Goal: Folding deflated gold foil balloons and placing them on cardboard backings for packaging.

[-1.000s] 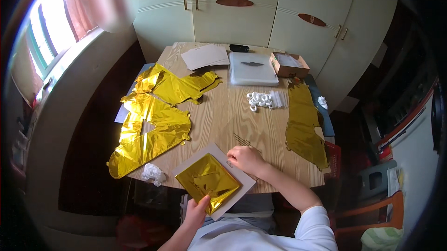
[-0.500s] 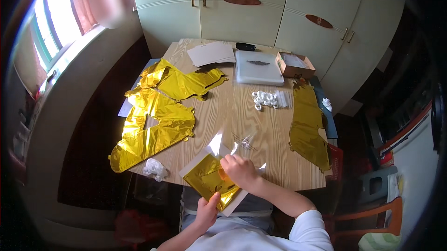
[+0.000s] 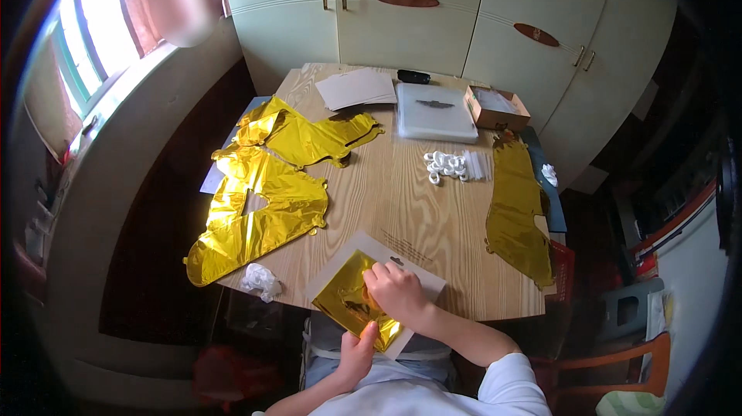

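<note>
A folded gold foil balloon (image 3: 340, 290) lies flat against a pale card (image 3: 421, 275) with a dark hanger-shaped slot, at the table's near edge. My left hand (image 3: 357, 357) grips the lower edge of this packet, its thumb pressed on the foil and its fingers hidden below. Over the upper part of the foil, my right hand (image 3: 396, 292) is closed, knuckles bent; whatever its fingertips pinch is out of sight. An orange reflection shows in the shiny foil beside them. Faint glossy streaks by the card look like clear film.
Flat gold foil balloons (image 3: 263, 192) cover the table's left side; another (image 3: 518, 207) lies right. White rings (image 3: 444, 165) and clear tubes (image 3: 478, 166) sit right of centre. Behind are white cards (image 3: 355, 90), clear bags (image 3: 434, 111) and a cardboard box (image 3: 496, 111). Crumpled tissue (image 3: 261, 281) lies front left.
The packet has turned slightly and shifted right, with my left hand still on it. The bright film flaps above it have gone flat, and the card's slot now shows. My right hand has moved slightly lower.
</note>
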`<state>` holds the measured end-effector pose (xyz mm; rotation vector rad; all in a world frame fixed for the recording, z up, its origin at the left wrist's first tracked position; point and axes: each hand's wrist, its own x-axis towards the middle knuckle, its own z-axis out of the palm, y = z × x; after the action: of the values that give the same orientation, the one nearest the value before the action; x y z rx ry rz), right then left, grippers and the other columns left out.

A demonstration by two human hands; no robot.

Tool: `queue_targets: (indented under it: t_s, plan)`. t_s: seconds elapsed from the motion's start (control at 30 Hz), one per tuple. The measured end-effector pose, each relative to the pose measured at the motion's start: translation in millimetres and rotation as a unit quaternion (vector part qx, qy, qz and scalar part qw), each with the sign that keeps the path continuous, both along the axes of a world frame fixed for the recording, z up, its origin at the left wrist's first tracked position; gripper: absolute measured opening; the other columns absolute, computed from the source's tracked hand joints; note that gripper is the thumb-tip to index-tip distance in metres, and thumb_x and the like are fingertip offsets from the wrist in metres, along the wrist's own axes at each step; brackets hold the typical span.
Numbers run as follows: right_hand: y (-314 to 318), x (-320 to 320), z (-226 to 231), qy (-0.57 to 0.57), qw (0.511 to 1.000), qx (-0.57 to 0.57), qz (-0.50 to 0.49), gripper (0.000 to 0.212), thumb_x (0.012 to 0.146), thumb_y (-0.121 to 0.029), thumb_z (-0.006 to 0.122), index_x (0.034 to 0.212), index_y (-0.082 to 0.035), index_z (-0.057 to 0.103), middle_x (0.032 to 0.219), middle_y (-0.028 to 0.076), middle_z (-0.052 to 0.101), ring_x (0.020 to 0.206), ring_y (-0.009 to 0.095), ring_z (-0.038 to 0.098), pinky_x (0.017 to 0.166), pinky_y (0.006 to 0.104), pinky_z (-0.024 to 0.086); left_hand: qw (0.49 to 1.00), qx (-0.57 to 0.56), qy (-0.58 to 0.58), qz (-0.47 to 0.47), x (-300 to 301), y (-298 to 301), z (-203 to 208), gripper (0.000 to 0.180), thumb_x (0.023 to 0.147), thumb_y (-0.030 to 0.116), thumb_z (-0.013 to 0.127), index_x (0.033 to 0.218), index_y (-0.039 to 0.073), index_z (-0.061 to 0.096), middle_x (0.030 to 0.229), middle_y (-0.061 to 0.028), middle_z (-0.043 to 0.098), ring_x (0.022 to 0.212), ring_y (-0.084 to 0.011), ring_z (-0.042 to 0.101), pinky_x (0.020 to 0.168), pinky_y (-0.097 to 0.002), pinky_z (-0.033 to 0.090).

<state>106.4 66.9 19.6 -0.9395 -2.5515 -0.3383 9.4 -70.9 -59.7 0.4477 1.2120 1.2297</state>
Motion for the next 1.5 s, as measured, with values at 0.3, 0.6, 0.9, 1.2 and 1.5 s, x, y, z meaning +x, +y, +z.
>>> queue_targets:
  t_s: [0.3,0.6,0.9,1.2,1.5]
  plan:
    - [-11.6,6.0,-4.2,0.010,0.997,-0.055,0.044,0.009,0.072,-0.013,0.061,0.072,-0.011,0.053,0.071,0.001,0.052,0.068,0.015,0.058,0.055,0.0266,0.051,0.996,-0.012,-0.085,-0.017,3.9,1.6,10.4,0.023,0.101,0.021,0.049,0.105,0.000,0.055,0.093,-0.0088,0.065,0.078,-0.0154,0.066,0.059,-0.0273,0.051]
    - [-23.4,8.5,-4.7,0.025,0.995,-0.059,0.076,0.008,0.070,-0.014,0.062,0.069,-0.012,0.054,0.069,0.001,0.051,0.066,0.015,0.057,0.052,0.0277,0.049,0.999,0.014,-0.050,0.005,-22.1,-7.5,16.8,0.017,0.098,0.016,0.056,0.096,-0.001,0.057,0.082,-0.0109,0.068,0.075,-0.0159,0.069,0.057,-0.0239,0.050]
    - [-34.3,16.1,3.9,0.049,0.992,-0.082,0.087,0.009,0.071,-0.015,0.061,0.069,-0.012,0.053,0.069,0.001,0.051,0.066,0.015,0.056,0.052,0.0268,0.048,0.998,0.041,0.039,-0.028,-19.9,-0.9,-10.1,0.016,0.097,0.015,0.058,0.095,0.000,0.062,0.080,-0.0043,0.065,0.072,-0.0116,0.062,0.063,-0.0249,0.050]
    - [-42.2,35.3,2.5,0.061,0.975,-0.191,0.097,0.030,0.075,-0.025,0.073,0.101,-0.013,0.065,0.100,0.000,0.060,0.096,0.018,0.057,0.083,0.0353,0.045,0.974,0.097,-0.204,0.023,-9.0,-1.6,-7.2,0.034,0.103,0.023,0.043,0.105,-0.006,0.062,0.108,-0.0138,0.064,0.102,-0.0210,0.060,0.094,-0.0360,0.046]
    - [-43.4,38.0,-6.9,0.085,0.983,-0.147,0.075,0.028,0.074,-0.023,0.074,0.098,-0.013,0.066,0.100,-0.001,0.061,0.095,0.016,0.057,0.081,0.0341,0.044,0.990,0.103,-0.099,-0.012,-8.0,-1.2,-13.2,0.026,0.100,0.013,0.048,0.111,-0.007,0.061,0.108,-0.0128,0.065,0.104,-0.0192,0.061,0.096,-0.0342,0.047]
